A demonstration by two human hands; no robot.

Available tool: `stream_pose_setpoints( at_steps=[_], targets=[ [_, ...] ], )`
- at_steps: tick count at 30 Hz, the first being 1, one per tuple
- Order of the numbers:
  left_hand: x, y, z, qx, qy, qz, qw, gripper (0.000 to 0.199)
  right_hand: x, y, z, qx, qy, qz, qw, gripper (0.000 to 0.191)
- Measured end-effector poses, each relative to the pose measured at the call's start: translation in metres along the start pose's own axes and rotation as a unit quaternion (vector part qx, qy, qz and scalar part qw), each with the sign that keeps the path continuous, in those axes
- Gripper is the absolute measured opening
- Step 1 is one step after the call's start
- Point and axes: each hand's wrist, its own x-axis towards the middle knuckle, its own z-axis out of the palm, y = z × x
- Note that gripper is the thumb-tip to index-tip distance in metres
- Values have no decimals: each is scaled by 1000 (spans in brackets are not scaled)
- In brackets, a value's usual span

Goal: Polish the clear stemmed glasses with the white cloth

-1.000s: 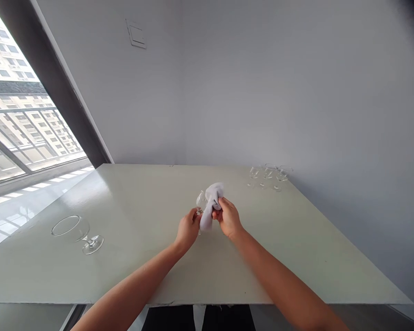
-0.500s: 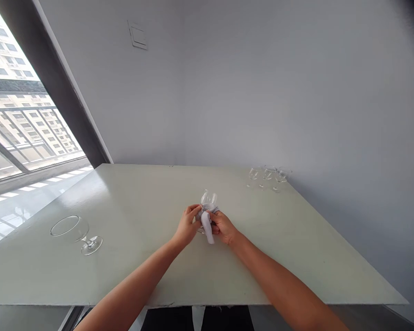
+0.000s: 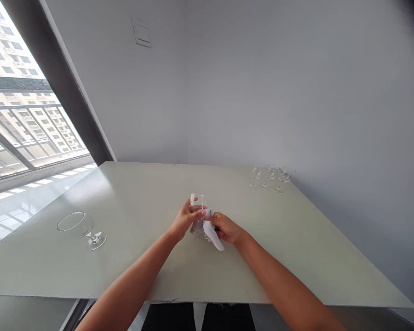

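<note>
In the middle of the table, my left hand (image 3: 185, 219) is closed around a clear stemmed glass (image 3: 198, 200), with fingers behind it and the thumb across its near side. My right hand (image 3: 227, 226) pinches a white cloth (image 3: 213, 236) right beside the glass. One end of the cloth hangs down toward me, and its upper part lies close to my left thumb. The glass's lower part is partly hidden by the hand and cloth.
A larger stemmed glass (image 3: 77, 226) stands at the left of the pale table (image 3: 152, 184). Toward the far right edge are several stemmed glasses: one (image 3: 256, 174), another (image 3: 271, 174) and a third (image 3: 285, 175). A grey wall (image 3: 262, 92) rises behind.
My right hand has drawn the cloth slightly right, off the front of the glass. My left hand now wraps the glass more fully. The view has shifted a little.
</note>
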Motion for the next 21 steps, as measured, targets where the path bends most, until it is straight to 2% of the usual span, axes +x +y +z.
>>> stream_pose_setpoints(
  at_steps=[2,4,6,7,9,12,14,15,16,17,18,19,21],
  targets=[
    [3,1,-6,16,39,12,999,67,-3,-5,-9,-73,34,-4,997,36],
    [7,0,-14,19,79,11,997,68,-8,-8,-16,-144,111,-47,982,40],
    [11,-1,-20,1,115,0,993,68,-12,-8,-14,-232,184,-119,948,43],
    [12,-2,-22,-14,130,-8,991,67,-15,-7,-9,-287,194,-158,925,43],
    [13,-5,-22,-46,148,-26,987,64,-18,-1,7,-420,148,-226,866,36],
    [10,-6,-17,-90,145,-49,984,65,-17,10,31,-605,62,-299,736,24],
    [6,-4,-12,-119,138,-60,982,64,-14,14,40,-673,63,-324,662,31],
    [4,-3,-10,-132,135,-65,980,61,-13,15,41,-684,75,-332,645,35],
    [3,-1,-9,-145,134,-68,978,57,-12,14,40,-680,87,-339,645,36],
    [2,1,-8,-158,131,-70,976,52,-12,12,38,-659,101,-344,661,36],
    [1,4,-7,-170,125,-68,975,47,-13,9,36,-621,117,-348,692,34],
    [2,6,-6,-183,118,-59,974,41,-13,6,33,-564,135,-349,736,30],
    [4,11,-3,-211,105,-32,971,30,-12,1,29,-396,169,-327,841,20]
  ],
)
